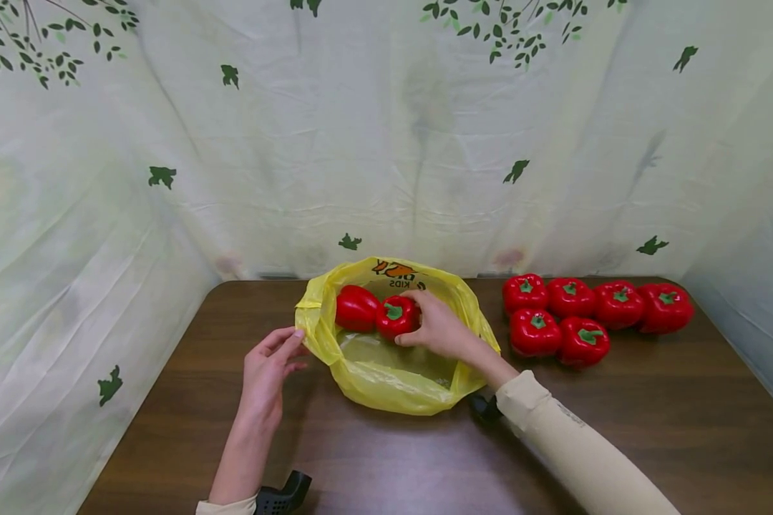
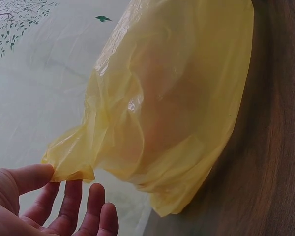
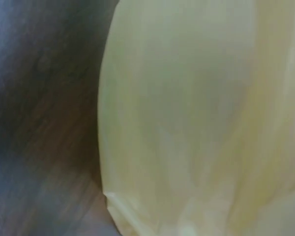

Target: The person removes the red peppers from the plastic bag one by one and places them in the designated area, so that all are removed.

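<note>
A yellow plastic bag [image 1: 386, 400] stands with its mouth wide on the table. My left hand [image 1: 272, 372] pinches the left rim of the bag between thumb and forefinger; the left wrist view shows the pinched corner, with the other fingers loosely curled below. Inside the mouth, my right hand [image 1: 441, 327] grips a red bell pepper [image 1: 396, 317] with a green stem, thumb at the near side and fingers over the far side. Another red pepper [image 1: 357, 309] lies in the bag left of it. In the right wrist view the bag's wall [image 3: 177, 118] covers the hand.
Several red bell peppers [image 1: 570, 297] stand in two rows at the table's back right. The brown wooden table [image 1: 386, 472] ends at a pale curtain [image 1: 335, 143] with a leaf print. A black wrist device [image 1: 285, 493] sits at the left wrist.
</note>
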Action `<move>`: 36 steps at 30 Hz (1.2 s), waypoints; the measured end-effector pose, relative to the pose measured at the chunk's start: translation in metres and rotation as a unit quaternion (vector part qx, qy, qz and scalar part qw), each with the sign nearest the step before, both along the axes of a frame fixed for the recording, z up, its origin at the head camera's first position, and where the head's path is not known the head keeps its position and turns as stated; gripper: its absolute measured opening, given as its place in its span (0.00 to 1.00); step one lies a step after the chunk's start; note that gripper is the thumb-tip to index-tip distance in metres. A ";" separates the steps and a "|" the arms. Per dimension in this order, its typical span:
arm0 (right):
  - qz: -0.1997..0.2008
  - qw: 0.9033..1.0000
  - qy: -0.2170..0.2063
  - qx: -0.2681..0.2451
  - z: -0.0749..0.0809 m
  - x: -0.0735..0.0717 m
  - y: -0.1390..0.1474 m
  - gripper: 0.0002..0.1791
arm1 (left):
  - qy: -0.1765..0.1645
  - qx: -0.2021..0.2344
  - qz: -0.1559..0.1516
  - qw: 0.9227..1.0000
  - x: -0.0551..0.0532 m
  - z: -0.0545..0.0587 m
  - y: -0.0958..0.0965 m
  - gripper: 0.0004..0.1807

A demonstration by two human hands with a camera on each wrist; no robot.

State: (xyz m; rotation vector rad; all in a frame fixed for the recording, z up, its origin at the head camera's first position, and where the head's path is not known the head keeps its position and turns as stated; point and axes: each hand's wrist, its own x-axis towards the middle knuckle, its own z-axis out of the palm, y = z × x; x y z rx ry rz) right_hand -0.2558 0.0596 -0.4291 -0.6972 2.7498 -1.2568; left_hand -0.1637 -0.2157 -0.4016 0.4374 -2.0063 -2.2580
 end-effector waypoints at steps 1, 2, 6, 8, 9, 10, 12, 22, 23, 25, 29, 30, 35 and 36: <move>0.004 1.000 0.002 -0.003 0.001 0.001 0.000 0.42 | 0.001 0.001 -0.001 1.000 0.000 0.000 0.000 0.09; 0.006 1.000 0.003 -0.005 0.003 0.003 0.001 0.42 | 0.001 0.001 0.000 1.000 0.000 0.001 0.000 0.09; 0.015 1.000 0.000 -0.019 0.010 0.012 0.002 0.42 | -0.001 0.000 -0.002 1.000 0.001 0.002 -0.001 0.12; 0.019 0.999 -0.010 -0.034 0.015 0.017 0.004 0.41 | -0.003 0.000 -0.001 1.000 0.001 0.002 -0.001 0.12; 0.022 0.999 -0.015 -0.045 0.017 0.019 0.005 0.41 | -0.004 -0.001 -0.001 1.000 0.001 0.002 -0.001 0.12; 0.023 0.998 -0.020 -0.054 0.019 0.022 0.006 0.41 | -0.004 -0.002 0.001 1.000 0.001 0.002 -0.001 0.12; 0.027 0.996 -0.029 -0.074 0.022 0.027 0.008 0.40 | -0.006 -0.004 0.004 1.000 0.001 0.003 -0.002 0.12; 0.028 0.991 -0.015 -0.131 0.031 0.053 0.027 0.41 | -0.004 -0.005 0.007 1.000 0.001 0.003 -0.003 0.12; 0.026 0.991 -0.010 -0.133 0.032 0.056 0.030 0.41 | -0.003 -0.003 0.008 1.000 0.001 0.003 -0.003 0.11; 0.022 0.990 0.001 -0.139 0.034 0.061 0.034 0.42 | -0.001 -0.003 0.009 1.000 0.001 0.003 -0.003 0.11; 0.012 0.988 0.020 -0.154 0.038 0.071 0.044 0.42 | -0.002 -0.006 0.008 1.000 0.001 0.003 -0.002 0.11; 0.010 0.987 0.025 -0.158 0.039 0.072 0.047 0.41 | -0.003 -0.006 0.008 1.000 0.000 0.003 -0.002 0.11; 0.002 0.986 0.042 -0.163 0.043 0.081 0.062 0.43 | -0.011 -0.009 0.006 1.000 -0.001 0.002 -0.003 0.13; -0.001 0.986 0.043 -0.161 0.043 0.083 0.066 0.43 | -0.012 -0.010 0.005 1.000 -0.001 0.002 -0.003 0.13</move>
